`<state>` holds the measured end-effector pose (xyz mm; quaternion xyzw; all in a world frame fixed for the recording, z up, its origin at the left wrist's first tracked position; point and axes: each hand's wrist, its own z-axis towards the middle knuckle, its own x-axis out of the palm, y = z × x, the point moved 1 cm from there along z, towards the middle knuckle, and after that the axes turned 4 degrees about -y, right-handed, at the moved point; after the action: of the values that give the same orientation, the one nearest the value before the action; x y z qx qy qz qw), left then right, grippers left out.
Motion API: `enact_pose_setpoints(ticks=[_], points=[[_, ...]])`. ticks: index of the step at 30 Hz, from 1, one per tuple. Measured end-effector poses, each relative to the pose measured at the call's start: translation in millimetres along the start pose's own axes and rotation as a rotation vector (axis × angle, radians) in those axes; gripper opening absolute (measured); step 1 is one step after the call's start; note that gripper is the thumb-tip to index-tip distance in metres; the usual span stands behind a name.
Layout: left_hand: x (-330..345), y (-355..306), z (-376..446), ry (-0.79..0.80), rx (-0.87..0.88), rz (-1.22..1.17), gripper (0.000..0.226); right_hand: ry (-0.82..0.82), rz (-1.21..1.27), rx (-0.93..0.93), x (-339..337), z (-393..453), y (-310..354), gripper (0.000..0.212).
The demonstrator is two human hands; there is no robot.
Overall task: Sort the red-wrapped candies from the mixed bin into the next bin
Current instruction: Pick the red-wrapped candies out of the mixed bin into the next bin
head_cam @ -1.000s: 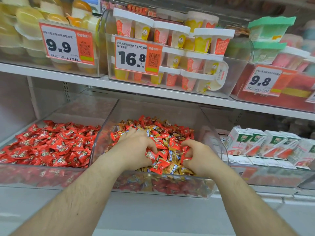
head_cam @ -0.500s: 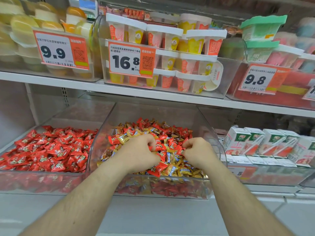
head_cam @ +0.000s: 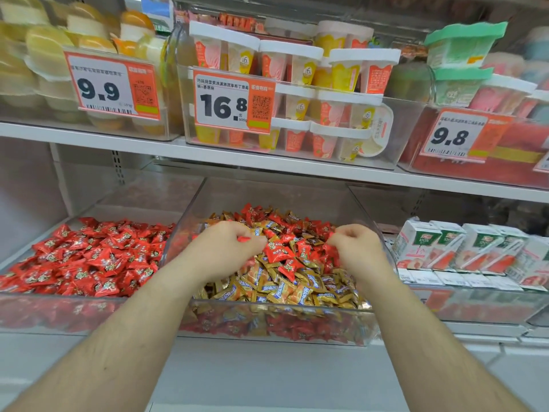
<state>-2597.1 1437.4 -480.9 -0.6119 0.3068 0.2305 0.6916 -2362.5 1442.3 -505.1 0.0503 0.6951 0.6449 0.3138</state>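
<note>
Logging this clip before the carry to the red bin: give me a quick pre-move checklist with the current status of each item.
1. Left hand holds red candy: ok, a red wrapper shows between its curled fingers.
2. Right hand holds red candy: cannot tell, fingers curled, contents hidden.
3. No gold candy caught in either hand: cannot tell.
4. Red-candy bin to the left has room: ok, its back part is bare.
5. Red candies left in mixed bin: ok, many visible.
6. Path across the clear divider wall: ok, nothing in the way.

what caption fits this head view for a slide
Both hands, left and right, pick red-wrapped candies from the clear plastic mixed bin beside the all-red bin.
</note>
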Motion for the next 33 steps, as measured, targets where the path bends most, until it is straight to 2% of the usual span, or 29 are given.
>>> enact_pose_setpoints(ticks=[2,4,8,9,10,12,15,16,18,20,24,29,33], points=[[-7,3,-1,-0.091,-0.064,-0.174,0.037,0.103,0.359,0.239,-3,-10,6,0.016],[-9,7,0,-0.156,-0.099,-0.226,0.033,0.208,0.574,0.410,-6,-18,10,0.019],[-3,12,7,-0.185,-0.048,-0.192,0.003,0.308,0.841,0.599,-2,-22,9,0.018],[0,12,10,-0.190,-0.009,-0.101,0.008,0.311,0.834,0.602,1,-23,10,0.021],[2,12,12,-0.187,0.021,-0.006,0.011,0.299,0.747,0.549,3,-22,9,0.021],[6,8,15,-0.153,0.063,0.113,0.016,0.235,0.364,0.299,9,-20,6,0.023],[12,7,23,-0.060,0.061,0.253,0.039,0.182,-0.167,-0.047,19,-22,9,0.026],[14,8,26,-0.053,0.070,0.294,0.041,0.213,-0.264,-0.094,23,-23,10,0.032],[17,10,30,-0.038,0.091,0.357,0.039,0.280,-0.438,-0.123,28,-28,14,0.056],[19,11,32,-0.039,0.094,0.363,0.037,0.319,-0.580,-0.147,31,-32,15,0.062],[18,10,30,-0.090,0.071,0.268,0.033,0.294,-0.620,-0.203,32,-34,14,0.030],[0,10,15,-0.172,0.115,0.057,0.018,0.217,-0.567,-0.232,20,-39,16,0.034],[-26,15,-4,-0.296,0.179,-0.039,0.016,0.141,-0.299,-0.268,12,-50,28,0.034]])
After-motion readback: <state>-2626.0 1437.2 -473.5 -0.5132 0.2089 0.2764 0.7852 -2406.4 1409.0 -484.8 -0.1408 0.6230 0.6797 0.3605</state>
